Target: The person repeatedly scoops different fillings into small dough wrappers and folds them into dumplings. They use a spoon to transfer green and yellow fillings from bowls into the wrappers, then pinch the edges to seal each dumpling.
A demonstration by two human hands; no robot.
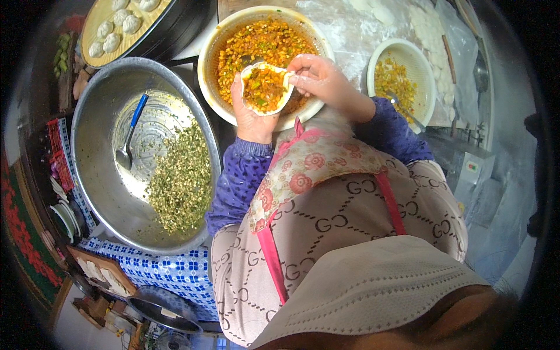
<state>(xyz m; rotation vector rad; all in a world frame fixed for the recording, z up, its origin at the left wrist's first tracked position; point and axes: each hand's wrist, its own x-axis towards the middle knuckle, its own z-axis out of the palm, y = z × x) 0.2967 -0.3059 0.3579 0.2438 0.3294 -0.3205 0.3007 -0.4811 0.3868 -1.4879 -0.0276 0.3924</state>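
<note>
My left hand (253, 124) cups a round dough wrapper (286, 94) heaped with orange-and-green chopped filling (262, 87). The fingertips of my right hand (317, 81) pinch the wrapper's right edge. Both hands are over the near part of a cream plastic colander (205, 65) holding more of the same filling; a spoon (250, 60) lies partly hidden in it, just behind the wrapper. Part of my left fingers is hidden beneath the dough.
On the left stands a large metal basin (94, 175) with chopped green filling and a blue-handled spoon (135, 116). Pleated buns (131, 24) sit on a round tray at upper left. A smaller colander (372, 70), a rolling pin (449, 59) and dough wrappers (426, 35) are to the right.
</note>
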